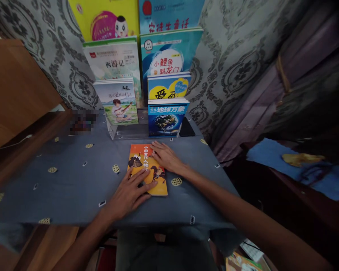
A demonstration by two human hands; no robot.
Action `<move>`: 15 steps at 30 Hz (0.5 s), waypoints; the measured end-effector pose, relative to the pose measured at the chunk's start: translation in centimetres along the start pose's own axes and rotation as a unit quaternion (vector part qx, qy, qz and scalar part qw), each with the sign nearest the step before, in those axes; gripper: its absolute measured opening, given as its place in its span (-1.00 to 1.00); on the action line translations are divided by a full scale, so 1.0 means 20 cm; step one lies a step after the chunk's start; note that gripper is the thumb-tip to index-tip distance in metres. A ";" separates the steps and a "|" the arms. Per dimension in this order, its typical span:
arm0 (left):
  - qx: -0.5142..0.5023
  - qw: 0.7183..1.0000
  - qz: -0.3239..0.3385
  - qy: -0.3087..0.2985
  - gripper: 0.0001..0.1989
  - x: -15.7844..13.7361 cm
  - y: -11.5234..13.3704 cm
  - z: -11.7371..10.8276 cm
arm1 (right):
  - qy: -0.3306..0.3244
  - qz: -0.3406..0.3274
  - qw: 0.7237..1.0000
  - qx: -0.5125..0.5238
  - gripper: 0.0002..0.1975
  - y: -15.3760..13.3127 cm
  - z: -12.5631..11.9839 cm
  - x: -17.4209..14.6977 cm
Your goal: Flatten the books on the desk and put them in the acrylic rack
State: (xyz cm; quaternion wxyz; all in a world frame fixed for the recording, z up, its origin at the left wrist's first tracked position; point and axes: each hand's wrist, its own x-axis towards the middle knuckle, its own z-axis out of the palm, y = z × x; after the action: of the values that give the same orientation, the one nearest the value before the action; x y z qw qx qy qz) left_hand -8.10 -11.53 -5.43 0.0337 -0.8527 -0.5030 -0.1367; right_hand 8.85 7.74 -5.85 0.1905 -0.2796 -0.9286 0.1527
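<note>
An orange and yellow book [158, 184] with a horse rider on its cover lies closed and flat on the table. My left hand [130, 192] rests on its lower left part, fingers spread over the cover. At the book's upper right edge, my right hand [166, 156] lies with its fingers stretched out across the corner. Both hands touch the book, and neither grips it. Parts of the cover picture and title are hidden under the fingers.
Behind the book, a clear display stand [130, 131] holds several books in tiers, a blue Earth book [168, 120] and a guitar-picture book [121, 105] in front. A black flat object [187, 128] lies beside it. A patterned cloth [81, 188] covers the table; a wooden panel [19, 90] stands left.
</note>
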 end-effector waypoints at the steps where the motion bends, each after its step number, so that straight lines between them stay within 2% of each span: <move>1: -0.001 1.000 -0.001 0.000 -0.51 0.00 0.00 0.00 | 0.009 0.003 1.000 0.009 -0.55 0.03 -0.01 -0.03; 7: 0.004 1.000 -0.002 -0.005 -0.53 -0.01 0.00 0.00 | 0.029 -0.007 0.998 0.063 -0.54 0.05 -0.01 -0.16; 15: -0.005 1.000 -0.007 -0.015 -0.53 -0.01 0.00 0.00 | -0.003 -0.034 0.995 0.096 -0.55 -0.13 -0.07 -0.48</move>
State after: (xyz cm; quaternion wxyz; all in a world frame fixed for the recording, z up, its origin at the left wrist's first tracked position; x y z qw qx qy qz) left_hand -8.24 -11.70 -5.46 0.0212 -0.8514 -0.5086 -0.1266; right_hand 15.56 0.31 -6.18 0.2192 -0.2279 -0.9189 0.2358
